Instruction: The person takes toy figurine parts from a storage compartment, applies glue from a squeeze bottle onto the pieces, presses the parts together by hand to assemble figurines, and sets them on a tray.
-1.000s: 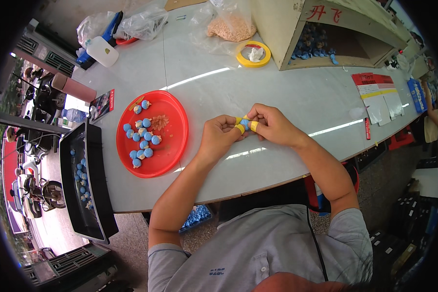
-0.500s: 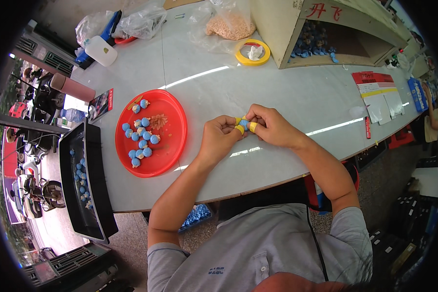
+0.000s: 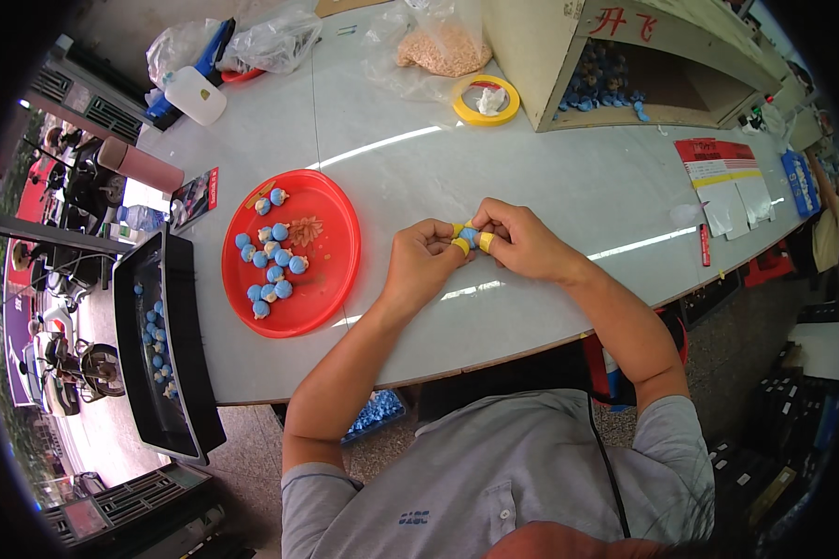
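Note:
Between the fingertips of both hands is a small blue piece, mostly covered by the fingers. My left hand is closed in a pinch on its left side, and my right hand pinches it from the right. Yellow tape wraps several fingertips. To the left of my hands lies a red plate with several small blue-and-cream ball-shaped figures and a patch of peach-coloured small pieces on it.
Left of the table edge stands a black tray holding more blue pieces. Farther back lie a yellow tape roll and a bag of peach pieces. A box shelf with blue pieces stands back right. A pink bottle lies left.
Both hands keep their pinch on the blue piece at nearly the same spot. The view has shifted very slightly; nothing else visibly differs.

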### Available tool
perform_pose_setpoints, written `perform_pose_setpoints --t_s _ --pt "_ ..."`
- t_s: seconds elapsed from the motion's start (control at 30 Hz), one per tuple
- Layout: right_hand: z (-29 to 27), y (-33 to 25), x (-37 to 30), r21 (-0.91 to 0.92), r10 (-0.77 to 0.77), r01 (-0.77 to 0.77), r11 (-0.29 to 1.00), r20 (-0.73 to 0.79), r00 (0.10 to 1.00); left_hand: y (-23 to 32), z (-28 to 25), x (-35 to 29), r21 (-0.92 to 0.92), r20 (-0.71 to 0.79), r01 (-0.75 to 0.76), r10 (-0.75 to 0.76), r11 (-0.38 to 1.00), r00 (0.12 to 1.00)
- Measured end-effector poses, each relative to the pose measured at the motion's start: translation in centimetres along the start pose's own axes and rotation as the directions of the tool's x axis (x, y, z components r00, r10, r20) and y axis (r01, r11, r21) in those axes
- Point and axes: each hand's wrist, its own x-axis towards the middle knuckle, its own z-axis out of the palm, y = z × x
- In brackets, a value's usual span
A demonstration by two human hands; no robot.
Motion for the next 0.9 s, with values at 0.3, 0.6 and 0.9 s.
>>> perform_pose_setpoints --t_s 0.3,0.6,0.9 --pt "-0.11 -0.31 0.00 -0.006 0.005 -0.005 1.000 0.005 1.000 0.25 0.07 -0.07 0.010 -0.003 0.013 -0.013 1.000 1.000" --pt "-0.08 0.27 0.07 -0.005 -0.044 0.044 0.999 -0.005 0.999 0.09 0.03 -0.02 0.010 0.000 0.004 -0.004 1.000 1.000" --pt "-0.05 0.04 0.05 -0.014 -0.019 0.019 1.000 -0.013 1.000 0.47 0.15 -0.11 0.044 -0.009 0.025 -0.025 0.999 1.000"
